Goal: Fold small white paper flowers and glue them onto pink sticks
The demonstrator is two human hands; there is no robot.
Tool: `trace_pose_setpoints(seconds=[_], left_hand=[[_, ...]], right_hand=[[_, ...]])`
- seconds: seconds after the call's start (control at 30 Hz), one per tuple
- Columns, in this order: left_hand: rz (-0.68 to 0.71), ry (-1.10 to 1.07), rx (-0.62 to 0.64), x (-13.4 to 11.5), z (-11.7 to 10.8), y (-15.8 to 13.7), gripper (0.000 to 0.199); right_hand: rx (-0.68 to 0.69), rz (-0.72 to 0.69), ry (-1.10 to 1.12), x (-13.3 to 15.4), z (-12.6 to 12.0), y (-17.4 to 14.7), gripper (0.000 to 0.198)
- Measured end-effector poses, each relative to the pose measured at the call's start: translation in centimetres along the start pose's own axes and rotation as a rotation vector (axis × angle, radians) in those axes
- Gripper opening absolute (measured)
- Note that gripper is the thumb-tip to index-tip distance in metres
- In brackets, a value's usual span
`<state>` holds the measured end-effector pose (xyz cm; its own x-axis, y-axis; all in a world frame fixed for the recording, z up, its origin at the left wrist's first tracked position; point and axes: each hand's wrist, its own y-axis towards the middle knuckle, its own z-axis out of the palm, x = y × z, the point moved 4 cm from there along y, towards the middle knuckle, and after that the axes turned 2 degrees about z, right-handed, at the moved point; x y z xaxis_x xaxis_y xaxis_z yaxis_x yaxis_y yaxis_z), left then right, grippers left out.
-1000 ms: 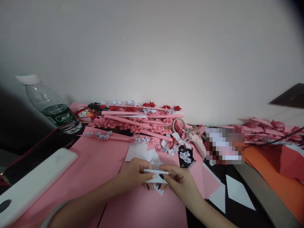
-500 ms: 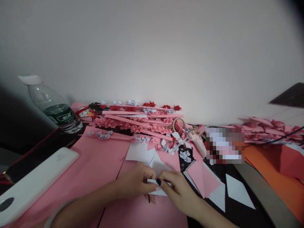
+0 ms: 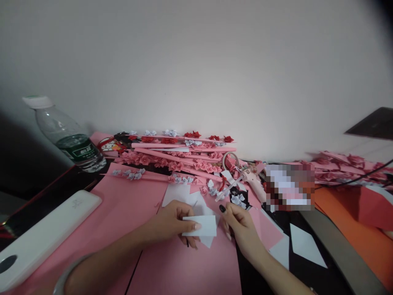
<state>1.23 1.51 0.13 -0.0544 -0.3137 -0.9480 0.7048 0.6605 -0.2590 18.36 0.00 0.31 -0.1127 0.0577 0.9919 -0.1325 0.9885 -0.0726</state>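
Note:
A small piece of folded white paper (image 3: 206,226) is pinched in my left hand (image 3: 172,223). My thumb lies on top of it and the other fingers are underneath. A pointed white paper corner (image 3: 207,241) shows just below its lower edge. To the right, my right hand (image 3: 241,229) is apart from the paper, its fingers loosely bent and spread with nothing seen in them. Both hands are over large pink sheets (image 3: 187,272). Beyond them lie white sheets (image 3: 176,194) and paper flowers (image 3: 238,199).
A pink glue gun (image 3: 254,183) and a tape roll (image 3: 229,161) lie behind my right hand. Pink stems with paper flowers (image 3: 175,164) line the wall. On the left are a water bottle (image 3: 78,147) and a long white device (image 3: 52,237). Orange paper (image 3: 353,221) lies right.
My right hand has let go of the white paper and moved up and right. The paper now lies flatter in my left hand, its face turned toward me.

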Motion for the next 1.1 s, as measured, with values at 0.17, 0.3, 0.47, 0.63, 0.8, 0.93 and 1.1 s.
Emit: trace_pose_setpoints(seconds=[0.17,0.3,0.47,0.63,0.8,0.93,1.1], left_hand=[[-0.017,-0.008,0.001,0.5,0.3,0.2,0.024],[0.021,0.085,-0.043,0.5,0.7,0.4,0.022],[0.100,0.246,-0.135,-0.2,0.5,0.4,0.024],[0.061,0.287,-0.202,-0.2,0.2,0.3,0.026],[0.048,0.288,-0.284,0.0,-0.5,0.3,0.034],[0.138,0.334,-0.437,-0.7,-1.8,-0.2,0.034],[0.389,0.695,-0.417,-2.5,-1.3,-0.7,0.030]], right_hand=[[0.123,-0.008,-0.117,0.0,1.0,-0.4,0.024],[0.173,0.014,-0.208,0.2,1.7,-1.0,0.028],[0.170,-0.027,-0.273,0.4,1.8,-1.1,0.026],[0.178,0.016,-0.213,0.3,1.9,-0.9,0.029],[0.154,0.061,-0.121,-0.1,1.3,-0.5,0.029],[0.084,0.082,0.001,-0.4,0.3,0.0,0.030],[0.087,0.133,0.069,-0.4,0.5,0.2,0.033]])
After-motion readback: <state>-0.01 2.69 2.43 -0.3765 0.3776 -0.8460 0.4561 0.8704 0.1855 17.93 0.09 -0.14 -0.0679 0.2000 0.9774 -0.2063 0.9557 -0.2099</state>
